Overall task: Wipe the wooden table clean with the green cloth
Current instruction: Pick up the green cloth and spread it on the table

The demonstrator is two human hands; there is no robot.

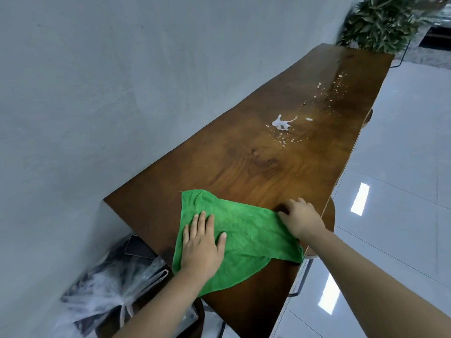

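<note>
One green cloth [244, 235], one wooden table [256, 167], one plant [380, 23], two hands.

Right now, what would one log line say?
left hand flat on green cloth | right hand pinching cloth edge | white spill, crumbs unwiped | wooden table

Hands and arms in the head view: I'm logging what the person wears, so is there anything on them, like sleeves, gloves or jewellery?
Nothing shows: the left hand and right hand are bare, without gloves, rings or watch, and both forearms are uncovered as far as the frame shows.
</note>
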